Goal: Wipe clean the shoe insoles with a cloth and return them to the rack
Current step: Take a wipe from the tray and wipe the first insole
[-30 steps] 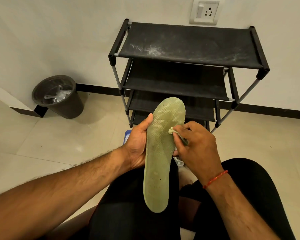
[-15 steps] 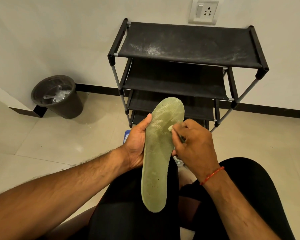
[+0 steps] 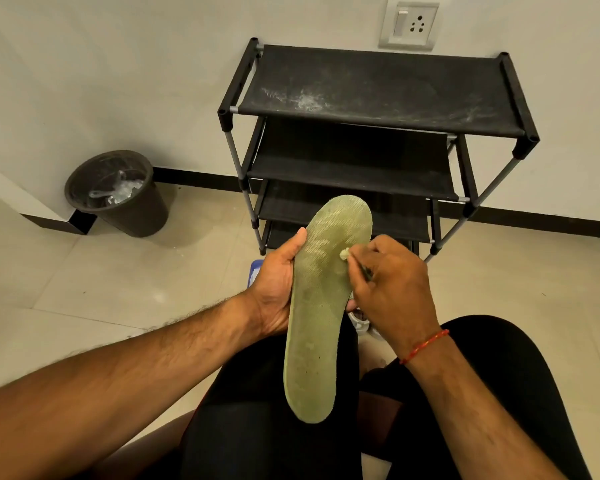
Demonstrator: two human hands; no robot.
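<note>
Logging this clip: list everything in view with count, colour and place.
green mesh shoe insole: one, green, held over the lap
small pale cloth wad: one, off-white, on the insole's upper right edge
black fabric-shelf shoe rack: one, black, against the wall
dark round waste bin: one, dark brown, floor left of rack
white wall socket plate: one, white, above the rack
blue object: one, blue, floor by the rack's foot
red wrist thread: one, red, right wrist
left hand: one, grips the insole's left edge
right hand: one, pinches the cloth
</note>
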